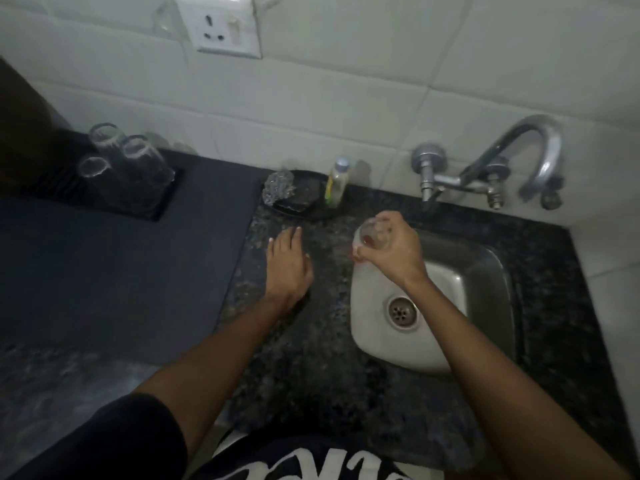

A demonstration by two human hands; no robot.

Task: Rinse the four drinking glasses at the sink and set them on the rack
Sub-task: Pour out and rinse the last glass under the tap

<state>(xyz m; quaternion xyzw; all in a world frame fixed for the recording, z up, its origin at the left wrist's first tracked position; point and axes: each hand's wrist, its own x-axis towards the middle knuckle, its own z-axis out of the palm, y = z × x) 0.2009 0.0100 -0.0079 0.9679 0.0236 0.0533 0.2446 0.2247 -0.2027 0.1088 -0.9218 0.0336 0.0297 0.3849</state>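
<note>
My right hand (393,249) grips a clear drinking glass (372,235) at the left rim of the steel sink (485,271), its base turned toward me. My left hand (287,263) rests flat on the dark speckled counter, fingers straight, holding nothing. Three clear glasses (117,157) stand upside down on the black ribbed rack (152,199) at the back left. The tap (540,157) arches over the sink's far right corner; no water shows.
A dish-soap bottle (336,183) and a steel scrubber (278,187) sit on a dark tray behind the sink's left side. A dark mat (121,271) covers the counter left of the sink. A wall socket (225,27) is above.
</note>
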